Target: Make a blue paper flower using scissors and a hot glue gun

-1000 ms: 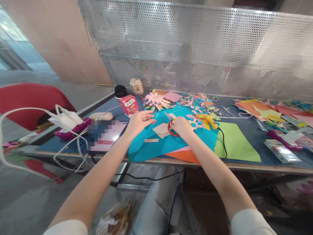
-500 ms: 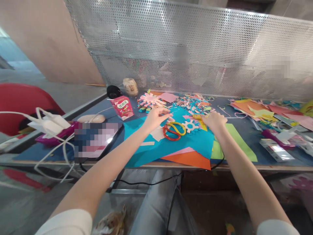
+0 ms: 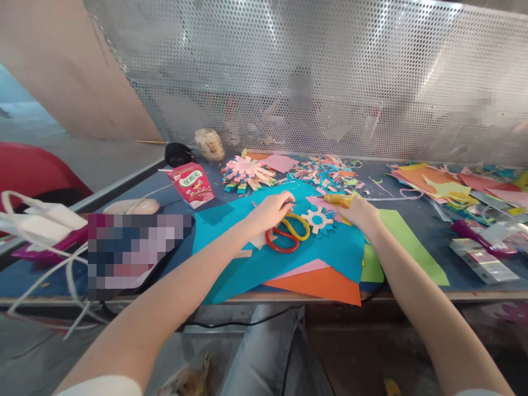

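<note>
My left hand (image 3: 270,212) rests on the big blue paper sheet (image 3: 231,231). Its fingers are curled into a pinch by the blade end of the scissors (image 3: 286,235), and what they pinch is hidden. The scissors, one handle red and one yellow, lie loose on the sheet. My right hand (image 3: 358,212) is closed around a yellow glue gun (image 3: 336,199), whose tip pokes out to the left. Between my hands lies a white and blue paper gear flower (image 3: 317,219).
Orange (image 3: 322,283) and green (image 3: 408,247) sheets lie by the table's front edge. A pink paper flower (image 3: 246,171), scraps (image 3: 330,170) and a red drink carton (image 3: 192,184) sit further back. A tablet (image 3: 132,247) and white cables (image 3: 37,223) are left; paper piles (image 3: 445,184) right; perforated metal screen behind.
My right hand let go of the scissors, which now lie on the blue sheet, and moved right onto the yellow glue gun. My left hand moved to the scissors' blade end.
</note>
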Available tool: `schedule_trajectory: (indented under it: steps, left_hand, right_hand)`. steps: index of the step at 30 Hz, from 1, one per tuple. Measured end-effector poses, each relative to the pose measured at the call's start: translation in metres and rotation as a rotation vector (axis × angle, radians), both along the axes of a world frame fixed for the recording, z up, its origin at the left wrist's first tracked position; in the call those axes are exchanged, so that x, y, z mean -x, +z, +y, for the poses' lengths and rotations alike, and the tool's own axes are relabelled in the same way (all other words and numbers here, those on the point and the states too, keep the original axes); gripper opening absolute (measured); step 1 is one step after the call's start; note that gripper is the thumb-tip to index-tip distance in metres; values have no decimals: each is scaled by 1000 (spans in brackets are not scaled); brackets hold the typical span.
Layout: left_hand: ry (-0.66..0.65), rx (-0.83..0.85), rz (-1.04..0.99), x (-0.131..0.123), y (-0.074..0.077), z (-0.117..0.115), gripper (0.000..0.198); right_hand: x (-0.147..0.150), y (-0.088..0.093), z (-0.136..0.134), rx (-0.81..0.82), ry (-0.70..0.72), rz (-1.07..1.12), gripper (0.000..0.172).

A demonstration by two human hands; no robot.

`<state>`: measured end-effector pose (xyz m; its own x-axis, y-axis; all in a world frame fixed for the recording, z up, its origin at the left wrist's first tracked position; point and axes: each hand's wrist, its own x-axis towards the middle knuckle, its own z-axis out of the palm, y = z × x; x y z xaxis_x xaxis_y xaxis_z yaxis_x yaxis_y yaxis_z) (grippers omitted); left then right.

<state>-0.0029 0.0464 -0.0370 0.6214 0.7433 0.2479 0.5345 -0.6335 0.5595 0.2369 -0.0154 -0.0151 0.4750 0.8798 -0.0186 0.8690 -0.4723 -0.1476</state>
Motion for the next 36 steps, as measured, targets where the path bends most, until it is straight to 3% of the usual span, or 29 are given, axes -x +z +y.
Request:
schedule_trajectory:
  steps: [5,10,12,17,21,26,31,33,36]
  left_hand:
    - [6,111,16,7,15,-5,12]
    - [7,69,104,-1,17,-18,15]
    - [18,12,156,-7,13,-23,18]
    - [-27,-150,237,-15,-1,-26,25]
    - [-64,-160,184,-14,-8,-22,26]
    - [-120,-101,86,-7,-6,-24,23]
    - [-29,40,-111,-4,6,-30,14]
    - [55,172,-299,-5,11,-30,11]
    - [154,481,-579,-8,18,-30,8]
  right_hand:
    - [4,12,-4,-151,-61,39,51]
    - [3,6,-6,-430,26,96,42]
    - [7,0,-7,-520,88,256,42]
    - [28,-2,-12,-592,195,921,46]
    - [38,-4,-9,-646,206,1207,49]
    - [39,-19,-1,-576,154,1142,50]
    - [43,-13,-6,-606,168,1094,45]
    - [42,-7,-10,-669,210,1014,42]
    - [37,-1,-17,-835,302,715,39]
